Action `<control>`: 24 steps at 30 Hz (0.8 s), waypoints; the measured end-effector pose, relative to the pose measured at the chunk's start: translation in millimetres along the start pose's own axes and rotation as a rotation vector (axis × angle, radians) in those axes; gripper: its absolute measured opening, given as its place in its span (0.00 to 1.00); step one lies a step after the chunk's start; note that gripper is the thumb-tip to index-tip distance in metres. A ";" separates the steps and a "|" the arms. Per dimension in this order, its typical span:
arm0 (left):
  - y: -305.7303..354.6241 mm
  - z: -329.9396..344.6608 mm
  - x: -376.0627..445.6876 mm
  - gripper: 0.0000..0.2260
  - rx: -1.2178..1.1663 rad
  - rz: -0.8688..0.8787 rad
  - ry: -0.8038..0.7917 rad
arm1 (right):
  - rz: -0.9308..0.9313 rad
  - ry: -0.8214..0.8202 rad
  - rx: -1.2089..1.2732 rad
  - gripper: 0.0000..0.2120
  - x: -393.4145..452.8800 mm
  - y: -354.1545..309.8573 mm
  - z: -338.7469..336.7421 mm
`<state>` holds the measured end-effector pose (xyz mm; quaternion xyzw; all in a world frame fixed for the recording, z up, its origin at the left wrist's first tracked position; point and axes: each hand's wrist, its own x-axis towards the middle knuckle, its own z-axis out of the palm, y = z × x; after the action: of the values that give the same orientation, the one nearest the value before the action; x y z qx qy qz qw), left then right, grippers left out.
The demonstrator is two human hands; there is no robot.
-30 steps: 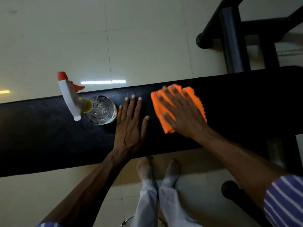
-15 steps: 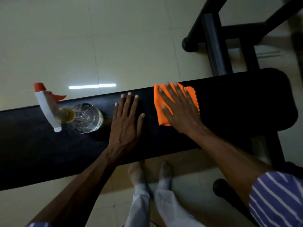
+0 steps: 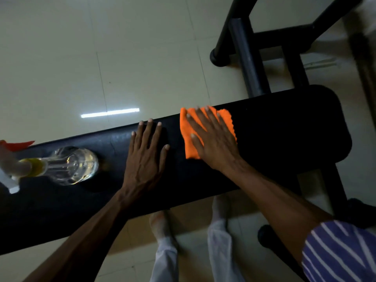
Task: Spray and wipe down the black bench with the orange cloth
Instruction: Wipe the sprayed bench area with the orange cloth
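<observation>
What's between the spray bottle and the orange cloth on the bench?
Head view: the left hand, flat on the black bench, lies between spray bottle and orange cloth; bare bench either side of it.

I see my left hand (image 3: 145, 154) lying flat, palm down, fingers straight and slightly spread, thumb out to the right, forearm running back toward the lower left. My right hand (image 3: 211, 139) is also flat, palm down, fingers straight and fanned, pointing up and left. Its forearm stretches back to the lower right, into a short purple sleeve with white stripes (image 3: 337, 251). The two hands sit near each other, not touching.
</observation>
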<state>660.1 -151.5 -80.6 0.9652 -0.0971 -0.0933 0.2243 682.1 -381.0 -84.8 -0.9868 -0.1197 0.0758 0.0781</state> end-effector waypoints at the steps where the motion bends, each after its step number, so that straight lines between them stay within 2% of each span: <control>1: 2.6 3.2 1.9 0.28 0.005 0.004 0.002 | 0.054 0.008 0.007 0.27 16.4 6.4 -1.7; 5: 8.8 11.2 4.4 0.28 0.031 -0.020 -0.009 | 0.230 -0.018 0.007 0.26 53.7 -2.8 -0.7; 9: 17.8 6.1 6.2 0.28 0.034 -0.058 -0.022 | 0.033 0.058 0.031 0.27 -2.2 -9.0 1.9; 13: 33.1 8.6 16.6 0.29 0.029 -0.059 -0.044 | -0.127 -0.023 -0.043 0.28 -24.8 48.6 -5.6; 15: 44.0 13.7 23.0 0.29 0.025 -0.049 -0.043 | -0.066 -0.010 -0.042 0.27 -10.7 77.4 -11.2; 17: 53.5 21.1 29.9 0.29 0.027 -0.032 -0.039 | 0.098 0.033 -0.009 0.27 11.0 89.3 -14.3; 20: 63.7 30.6 38.7 0.28 0.028 -0.033 -0.035 | 0.240 0.086 0.019 0.28 20.4 65.6 -9.5; 24: 78.7 36.3 46.1 0.28 0.027 -0.020 -0.050 | -0.010 0.071 0.011 0.27 -25.4 68.2 -6.1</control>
<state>684.9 -246.5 -83.5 0.9664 -0.0942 -0.1184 0.2076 674.0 -453.6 -87.2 -0.9878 -0.1215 0.0411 0.0881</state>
